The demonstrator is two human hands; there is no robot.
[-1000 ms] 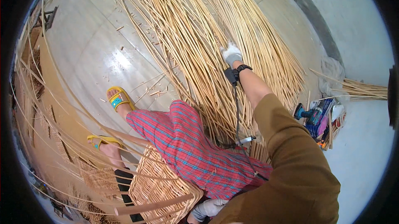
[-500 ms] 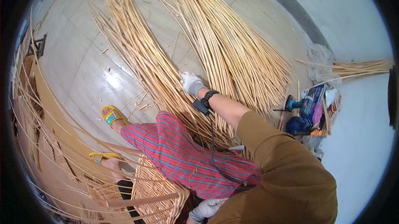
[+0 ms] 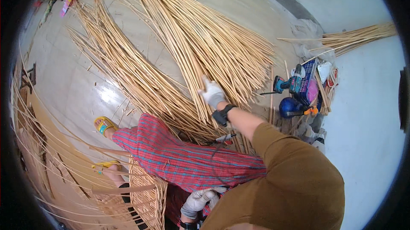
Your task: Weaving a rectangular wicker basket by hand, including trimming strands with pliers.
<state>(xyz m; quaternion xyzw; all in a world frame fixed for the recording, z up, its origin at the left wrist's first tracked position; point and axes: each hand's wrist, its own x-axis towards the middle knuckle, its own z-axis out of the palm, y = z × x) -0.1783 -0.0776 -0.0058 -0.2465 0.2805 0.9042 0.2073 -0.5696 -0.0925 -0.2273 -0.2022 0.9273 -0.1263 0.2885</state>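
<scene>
My right hand [image 3: 212, 94], in a white glove with a black band at the wrist, reaches over the right-hand bundle of pale rods [image 3: 200, 29]. Its fingers are spread at the bundle's near left edge, with no rod seen gripped. A second, looser bundle of rods [image 3: 124, 59] lies to the left. Low in the view, my left hand [image 3: 198, 200], also gloved, is by the red checked apron [image 3: 183, 157] over my lap. Its fingers are curled together; what they hold, if anything, is hidden. Beside it stands a partly woven basket [image 3: 145, 191] with long loose rods sticking out leftward.
At the right, a blue crate [image 3: 311, 82] stands with a cordless drill [image 3: 290, 82] and a dark blue round object [image 3: 291, 107] beside it. More rods [image 3: 358, 38] lean by the pale wall. Brown boards [image 3: 51, 144] lie at the left. My feet wear yellow sandals [image 3: 104, 124].
My right hand has moved from the left bundle to the right one and opened its fingers. My left hand has come further into view. The whole view has shifted, so things sit further left.
</scene>
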